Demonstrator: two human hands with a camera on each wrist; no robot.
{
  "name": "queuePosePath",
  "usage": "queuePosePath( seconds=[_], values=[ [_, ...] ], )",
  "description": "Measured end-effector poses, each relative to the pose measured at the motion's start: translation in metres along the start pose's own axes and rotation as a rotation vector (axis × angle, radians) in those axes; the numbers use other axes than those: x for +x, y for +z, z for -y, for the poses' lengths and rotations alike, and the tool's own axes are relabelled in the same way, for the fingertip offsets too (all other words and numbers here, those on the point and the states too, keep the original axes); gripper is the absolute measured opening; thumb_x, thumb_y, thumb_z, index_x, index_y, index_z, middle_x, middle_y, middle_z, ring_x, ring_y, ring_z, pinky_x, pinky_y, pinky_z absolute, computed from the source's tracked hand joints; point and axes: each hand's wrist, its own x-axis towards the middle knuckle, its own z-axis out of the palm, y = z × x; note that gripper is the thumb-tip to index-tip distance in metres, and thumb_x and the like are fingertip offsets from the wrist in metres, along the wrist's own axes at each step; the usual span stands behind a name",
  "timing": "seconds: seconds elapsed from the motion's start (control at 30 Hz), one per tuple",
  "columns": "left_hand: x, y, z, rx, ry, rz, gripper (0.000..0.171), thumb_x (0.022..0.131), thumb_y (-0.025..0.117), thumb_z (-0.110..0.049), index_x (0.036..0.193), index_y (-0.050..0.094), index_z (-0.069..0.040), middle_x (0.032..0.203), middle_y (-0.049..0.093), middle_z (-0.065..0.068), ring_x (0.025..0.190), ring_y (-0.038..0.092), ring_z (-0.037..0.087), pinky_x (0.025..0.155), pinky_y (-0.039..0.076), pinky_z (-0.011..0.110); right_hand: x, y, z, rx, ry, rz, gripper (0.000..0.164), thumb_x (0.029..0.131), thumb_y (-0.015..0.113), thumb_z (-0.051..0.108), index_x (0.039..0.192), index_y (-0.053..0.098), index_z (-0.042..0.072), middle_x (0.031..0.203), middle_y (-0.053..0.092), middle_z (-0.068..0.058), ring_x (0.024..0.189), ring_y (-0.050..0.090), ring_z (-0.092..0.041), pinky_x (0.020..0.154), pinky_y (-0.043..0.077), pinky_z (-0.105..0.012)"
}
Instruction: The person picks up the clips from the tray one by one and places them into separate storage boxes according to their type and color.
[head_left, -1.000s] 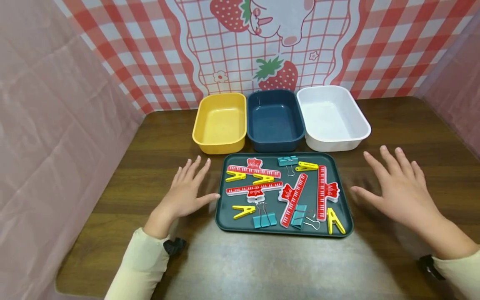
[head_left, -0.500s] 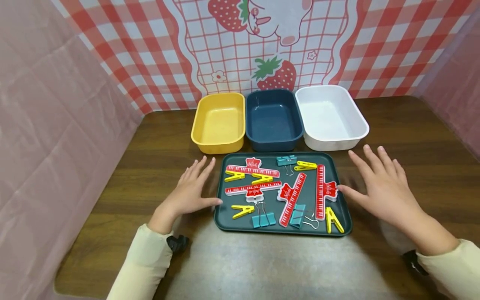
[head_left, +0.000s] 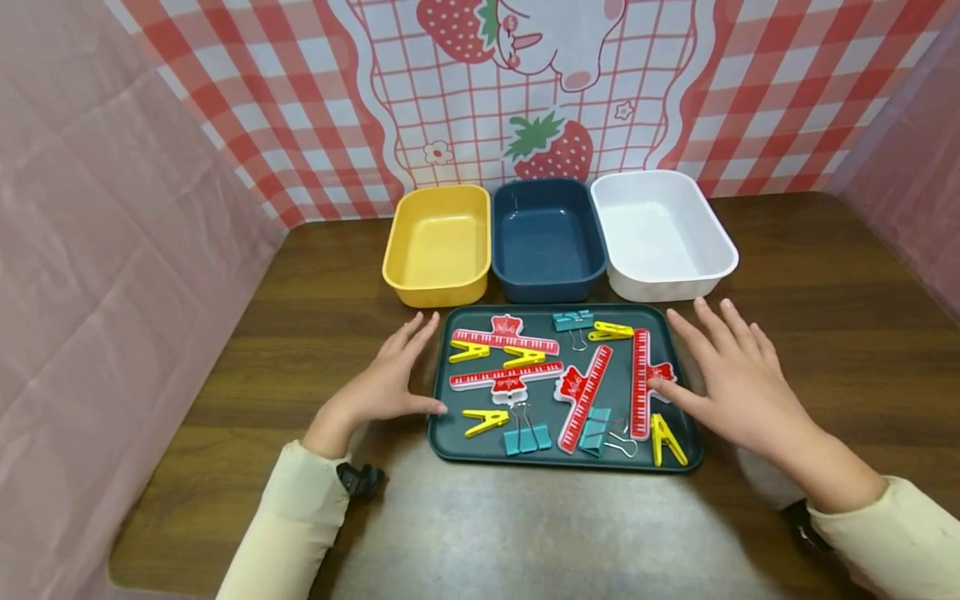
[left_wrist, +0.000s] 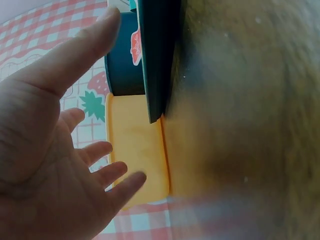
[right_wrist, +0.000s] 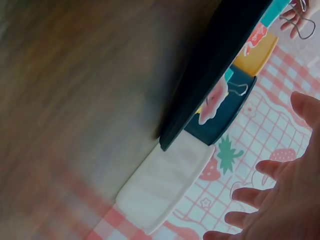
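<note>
A dark green tray (head_left: 562, 465) holds several red clips with piano-key bars, several yellow clothespins and 3 teal binder clips (head_left: 528, 440). My left hand (head_left: 384, 385) is at the tray's left edge, fingers spread, thumb over the rim near a yellow clothespin (head_left: 486, 422). Over the right edge is my right hand (head_left: 738, 392), its thumb overlapping the upright red piano clip (head_left: 641, 392) in the head view; contact cannot be told. Both wrist views show an empty palm with fingers apart: the left hand (left_wrist: 60, 155) and the right hand (right_wrist: 287, 200).
Behind the tray stand a yellow bin (head_left: 442, 297), a dark blue bin (head_left: 551, 293) and a white bin (head_left: 667, 290), side by side with nothing inside. A checked strawberry cloth (head_left: 300, 92) hangs behind the wooden table (head_left: 247, 400). Pink cloth (head_left: 120, 292) closes the sides.
My right hand has moved left, from beside the tray to over its right edge. The left hand has shifted slightly right. The clips and bins lie as before.
</note>
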Motion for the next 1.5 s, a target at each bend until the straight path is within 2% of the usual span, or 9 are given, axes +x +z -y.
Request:
queuePosePath(
  seconds=[0.2, 0.3, 0.4, 0.57, 0.83, 1.03, 1.2, 1.33, 1.5],
  values=[
    [0.006, -0.002, 0.004, -0.157, 0.007, 0.048, 0.111, 0.069, 0.084, -0.020, 0.151, 0.009, -0.019, 0.146, 0.020, 0.016, 0.121, 0.040, 0.033, 0.093, 0.045, 0.041, 0.000, 0.003, 0.008, -0.001, -0.006, 0.021, 0.090, 0.077, 0.068, 0.051, 0.145, 0.029, 0.008, 0.147, 0.019, -0.025, 0.137, 0.001, -0.042, 0.103, 0.002, -0.066],
    [0.009, -0.002, 0.005, -0.213, -0.003, 0.068, 0.109, 0.069, 0.083, -0.016, 0.151, 0.010, -0.018, 0.140, 0.027, 0.017, 0.111, 0.049, 0.030, 0.084, 0.052, 0.034, 0.001, 0.005, 0.011, 0.003, -0.011, 0.032, 0.089, 0.078, 0.067, 0.053, 0.145, 0.029, 0.009, 0.147, 0.019, -0.025, 0.137, 0.001, -0.041, 0.104, 0.002, -0.066],
    [0.011, -0.001, 0.005, -0.240, -0.004, 0.083, 0.107, 0.070, 0.083, -0.014, 0.151, 0.012, -0.017, 0.138, 0.029, 0.018, 0.107, 0.052, 0.030, 0.079, 0.053, 0.031, 0.002, 0.006, 0.014, 0.008, -0.022, 0.035, 0.088, 0.078, 0.066, 0.053, 0.145, 0.030, 0.010, 0.148, 0.019, -0.024, 0.137, 0.002, -0.041, 0.104, 0.004, -0.066],
    [0.016, 0.001, 0.006, -0.251, -0.008, 0.093, 0.104, 0.071, 0.082, -0.012, 0.150, 0.014, -0.016, 0.135, 0.033, 0.019, 0.103, 0.056, 0.027, 0.085, 0.051, 0.033, 0.002, 0.009, 0.020, 0.015, -0.039, 0.038, 0.088, 0.078, 0.065, 0.056, 0.145, 0.032, 0.010, 0.148, 0.019, -0.022, 0.137, 0.005, -0.041, 0.103, 0.007, -0.066],
    [0.020, 0.001, 0.006, -0.347, -0.093, 0.087, 0.096, 0.072, 0.080, -0.008, 0.149, 0.022, -0.014, 0.133, 0.038, 0.019, 0.100, 0.057, 0.027, 0.082, 0.052, 0.033, 0.001, 0.012, 0.030, 0.019, -0.054, 0.089, 0.089, 0.077, 0.061, 0.063, 0.145, 0.032, 0.011, 0.149, 0.019, -0.022, 0.136, 0.005, -0.042, 0.100, 0.012, -0.069],
    [0.022, 0.002, 0.009, -0.428, -0.123, 0.094, 0.095, 0.071, 0.079, 0.001, 0.148, 0.025, -0.011, 0.133, 0.040, 0.020, 0.095, 0.057, 0.026, 0.078, 0.053, 0.032, 0.002, 0.014, 0.038, 0.063, -0.090, 0.166, 0.093, 0.074, 0.060, 0.067, 0.145, 0.032, 0.014, 0.148, 0.021, -0.020, 0.136, 0.007, -0.041, 0.098, 0.020, -0.068],
    [0.024, 0.003, 0.010, -0.459, -0.161, 0.118, 0.093, 0.072, 0.078, 0.002, 0.148, 0.024, -0.011, 0.132, 0.041, 0.019, 0.094, 0.059, 0.025, 0.077, 0.053, 0.032, 0.001, 0.017, 0.046, 0.082, -0.125, 0.168, 0.091, 0.072, 0.063, 0.068, 0.141, 0.040, 0.013, 0.140, 0.034, -0.019, 0.131, 0.024, -0.039, 0.096, 0.032, -0.064],
    [0.025, 0.004, 0.011, -0.458, -0.189, 0.132, 0.090, 0.073, 0.078, 0.000, 0.147, 0.027, -0.011, 0.133, 0.041, 0.017, 0.095, 0.059, 0.024, 0.079, 0.053, 0.032, 0.001, 0.018, 0.052, 0.096, -0.129, 0.195, 0.086, 0.068, 0.072, 0.061, 0.133, 0.049, 0.010, 0.130, 0.044, -0.016, 0.117, 0.039, -0.034, 0.085, 0.047, -0.054],
    [0.026, 0.004, 0.010, -0.458, -0.207, 0.141, 0.087, 0.073, 0.078, -0.002, 0.145, 0.030, -0.010, 0.133, 0.041, 0.017, 0.096, 0.059, 0.023, 0.079, 0.052, 0.032, 0.001, 0.021, 0.056, 0.121, -0.129, 0.225, 0.081, 0.065, 0.075, 0.059, 0.126, 0.055, 0.010, 0.120, 0.050, -0.011, 0.107, 0.046, -0.028, 0.076, 0.053, -0.044]
  ],
)
